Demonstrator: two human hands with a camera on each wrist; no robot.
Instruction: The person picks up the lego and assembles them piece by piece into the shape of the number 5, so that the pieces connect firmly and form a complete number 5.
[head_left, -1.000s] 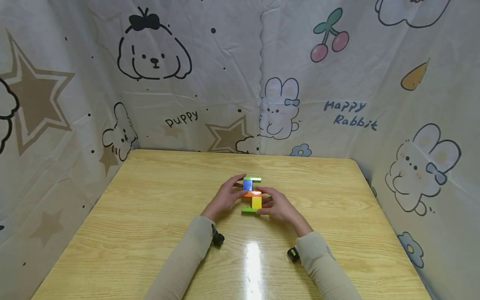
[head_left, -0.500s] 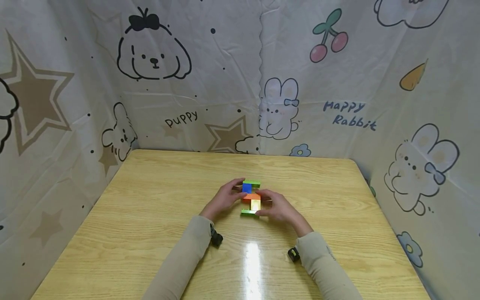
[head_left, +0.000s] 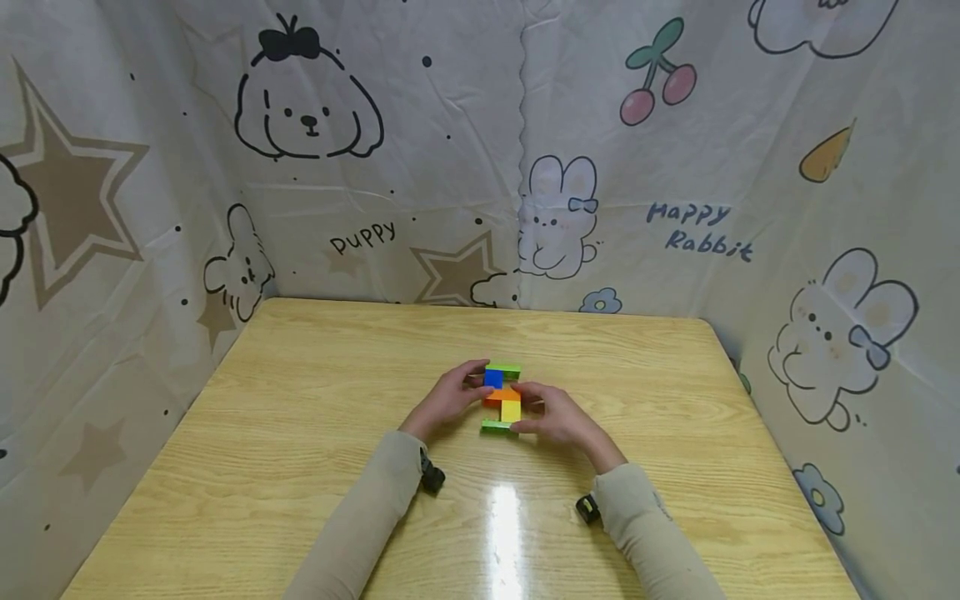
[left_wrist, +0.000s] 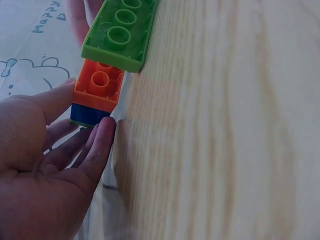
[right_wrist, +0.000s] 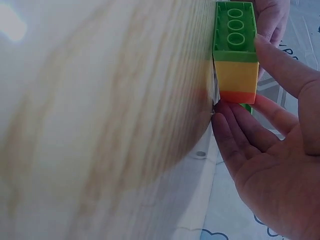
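Note:
Toy building bricks are joined in a zigzag: a green brick (head_left: 504, 369) at the far end, then a blue brick (head_left: 493, 379), an orange brick (head_left: 504, 395), a yellow brick (head_left: 511, 410) and another green brick (head_left: 495, 426) nearest the person. My left hand (head_left: 448, 400) holds the far part from the left, thumb by the orange brick and fingers around the blue one. From the right, my right hand (head_left: 558, 415) holds the near part, its thumb at the near green brick. Hollow undersides of the green brick (left_wrist: 119, 35) and orange brick (left_wrist: 97, 82) show in the left wrist view.
The bricks are over the middle of a light wooden table (head_left: 300, 417). A printed cloth (head_left: 450, 167) hangs behind the table and along both sides. Small black cameras sit at both wrists, the left camera (head_left: 432, 477) and the right camera (head_left: 587, 508).
The joined bricks have shifted slightly toward the person, the far end most, and tilted a little. Both hands keep their hold and move along with them.

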